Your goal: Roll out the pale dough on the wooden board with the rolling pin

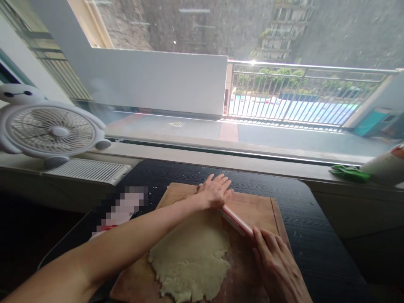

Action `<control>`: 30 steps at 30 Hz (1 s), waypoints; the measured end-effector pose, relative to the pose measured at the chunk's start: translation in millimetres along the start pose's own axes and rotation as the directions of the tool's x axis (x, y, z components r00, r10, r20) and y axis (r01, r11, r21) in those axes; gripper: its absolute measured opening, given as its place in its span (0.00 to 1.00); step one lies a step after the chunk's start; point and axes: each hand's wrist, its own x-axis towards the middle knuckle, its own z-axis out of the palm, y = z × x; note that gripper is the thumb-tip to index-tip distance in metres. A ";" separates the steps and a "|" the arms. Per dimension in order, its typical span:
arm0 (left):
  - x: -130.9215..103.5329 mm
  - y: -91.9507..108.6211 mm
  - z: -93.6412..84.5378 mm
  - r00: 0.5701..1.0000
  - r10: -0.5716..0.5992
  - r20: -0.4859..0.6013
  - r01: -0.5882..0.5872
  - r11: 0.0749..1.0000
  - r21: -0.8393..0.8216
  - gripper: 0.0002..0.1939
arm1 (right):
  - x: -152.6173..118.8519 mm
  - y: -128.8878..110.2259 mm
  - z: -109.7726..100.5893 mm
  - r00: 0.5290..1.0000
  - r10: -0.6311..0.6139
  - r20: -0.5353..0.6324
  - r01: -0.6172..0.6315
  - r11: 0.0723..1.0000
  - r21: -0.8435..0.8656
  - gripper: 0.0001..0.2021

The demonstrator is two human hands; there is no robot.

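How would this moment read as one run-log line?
left hand: fingers spread, at far end of pink rod | right hand: on its near end | dough: flattened, ragged-edged, on wooden board

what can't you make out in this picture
All in the head view:
- The far end of the red rod: covered by the left hand.
- The rod's near end: hidden by the right hand.
- Part of the dough: behind the left forearm.
- The board's near edge: cut off by the bottom of the picture.
- The pale item beside the board: pixelated.
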 end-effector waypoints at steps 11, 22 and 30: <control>-4.4 15.7 2.8 0.999 -0.051 -0.019 0.051 0.999 0.017 0.27 | -3.2 -10.4 -10.9 0.999 0.034 0.034 -0.034 0.999 0.013 0.20; -78.0 11.0 3.2 0.992 0.064 -0.110 -0.059 0.997 0.055 0.25 | -33.5 -20.6 0.5 0.995 -0.088 -0.049 0.088 0.996 -0.009 0.21; -25.5 34.8 11.4 0.994 0.023 -0.111 -0.020 0.999 0.027 0.27 | -28.5 -6.5 2.5 0.997 0.020 -0.072 -0.022 0.999 -0.024 0.22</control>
